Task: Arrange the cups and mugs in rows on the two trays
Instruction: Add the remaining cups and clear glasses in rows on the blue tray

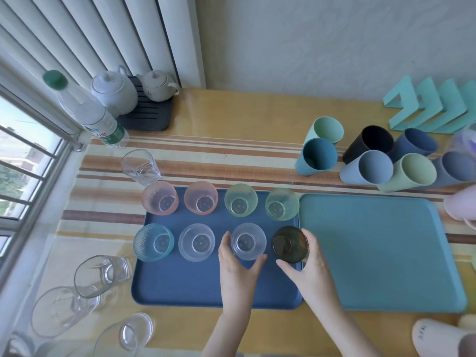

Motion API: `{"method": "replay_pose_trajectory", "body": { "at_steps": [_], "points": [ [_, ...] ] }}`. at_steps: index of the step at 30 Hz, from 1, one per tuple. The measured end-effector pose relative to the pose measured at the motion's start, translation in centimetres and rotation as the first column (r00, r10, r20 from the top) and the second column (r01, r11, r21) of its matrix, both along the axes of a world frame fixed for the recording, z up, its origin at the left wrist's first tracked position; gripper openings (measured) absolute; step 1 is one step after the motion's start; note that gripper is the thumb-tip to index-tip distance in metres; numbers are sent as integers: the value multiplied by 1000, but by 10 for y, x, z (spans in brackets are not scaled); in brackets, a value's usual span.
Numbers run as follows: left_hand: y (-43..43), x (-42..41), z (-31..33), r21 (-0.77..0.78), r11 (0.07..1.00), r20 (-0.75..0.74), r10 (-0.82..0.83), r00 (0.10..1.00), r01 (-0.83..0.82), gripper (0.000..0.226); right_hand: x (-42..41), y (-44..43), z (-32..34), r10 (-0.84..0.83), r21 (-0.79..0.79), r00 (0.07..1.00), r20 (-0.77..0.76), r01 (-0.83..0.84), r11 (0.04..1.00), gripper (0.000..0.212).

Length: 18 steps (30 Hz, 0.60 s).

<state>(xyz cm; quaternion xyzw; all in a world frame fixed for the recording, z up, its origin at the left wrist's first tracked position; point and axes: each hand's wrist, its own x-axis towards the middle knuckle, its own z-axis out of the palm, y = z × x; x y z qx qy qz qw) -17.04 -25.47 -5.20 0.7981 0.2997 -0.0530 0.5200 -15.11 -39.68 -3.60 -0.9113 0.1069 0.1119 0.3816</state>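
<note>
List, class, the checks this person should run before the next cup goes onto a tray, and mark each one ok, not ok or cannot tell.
1. Back row on dark blue tray complete, four cups: ok.
2. Front row straight: ok.
3. Left hand released the clear cup: not ok, fingers around it.
4. Right hand released the dark cup: not ok.
5. Teal tray has room: ok.
6. Ribbed tumblers within reach: cannot tell.

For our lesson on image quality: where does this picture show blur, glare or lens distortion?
Head view: daylight enters from the window at left; wide-angle bending curves the blinds; motion blur smears the purple object at the right edge; the dark blue tray and its cups look sharp.
</note>
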Motion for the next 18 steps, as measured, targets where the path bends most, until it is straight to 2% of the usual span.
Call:
{"method": "replay_pose_trajectory", "body": {
  "at_steps": [5,18],
  "points": [
    [-4,1,-4,-72,995,7,67,998,-66,79,0,3,-3,-8,-1,1000,-5,8,1000,80],
    [1,-4,-7,-31,998,24,48,999,-47,79,1,6,-1,-18,17,1000,-24,19,1000,81]
  ]
}}
